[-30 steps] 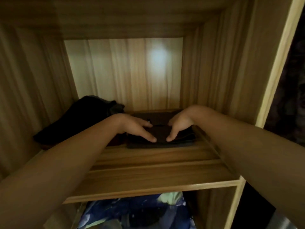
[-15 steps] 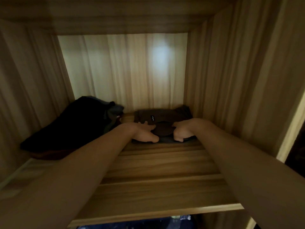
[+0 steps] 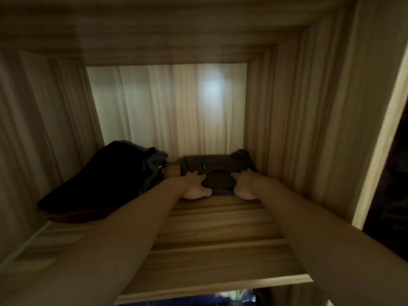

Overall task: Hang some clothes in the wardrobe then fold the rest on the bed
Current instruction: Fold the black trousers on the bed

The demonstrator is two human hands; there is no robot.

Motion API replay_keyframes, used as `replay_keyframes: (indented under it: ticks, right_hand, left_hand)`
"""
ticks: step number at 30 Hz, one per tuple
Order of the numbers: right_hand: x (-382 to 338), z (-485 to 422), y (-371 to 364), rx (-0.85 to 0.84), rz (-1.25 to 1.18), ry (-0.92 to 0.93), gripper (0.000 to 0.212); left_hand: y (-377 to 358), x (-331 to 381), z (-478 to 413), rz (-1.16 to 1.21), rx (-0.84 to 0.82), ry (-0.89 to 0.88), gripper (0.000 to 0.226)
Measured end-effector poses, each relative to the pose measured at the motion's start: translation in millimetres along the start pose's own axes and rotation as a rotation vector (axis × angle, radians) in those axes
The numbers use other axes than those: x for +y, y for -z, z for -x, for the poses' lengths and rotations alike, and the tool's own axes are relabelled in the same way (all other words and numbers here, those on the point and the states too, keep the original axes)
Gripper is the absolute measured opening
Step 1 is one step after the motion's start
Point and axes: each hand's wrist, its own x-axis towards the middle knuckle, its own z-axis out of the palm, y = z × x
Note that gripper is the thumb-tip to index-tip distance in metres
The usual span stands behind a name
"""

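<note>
- Head view: the left grip [image 3: 194, 187] and right grip [image 3: 244, 184] lie flat and wide on the folded clothes [image 3: 212, 167], clasping nothing. The stack sits under and just beyond them on the shelf [image 3: 209, 239].
- Pushing harder could ruck the top layer or jam it against the wardrobe wall [image 3: 287, 129] right of the right grip. Drifting sideways could nudge the dark pile [image 3: 99, 177] left of the left grip.
- Compared with a second ago, the stack lies deeper and both arms reach further in.
</note>
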Motion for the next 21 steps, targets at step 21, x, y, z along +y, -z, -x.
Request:
replay_keyframes:
  ticks: [21]
  right_hand:
    - [-18.7, 200.0, 42.2, 0.028, 0.036, 0.127, 0.037]
  left_hand:
    - [-0.5, 6.5, 180.3, 0.103, 0.136, 0.005, 0.037]
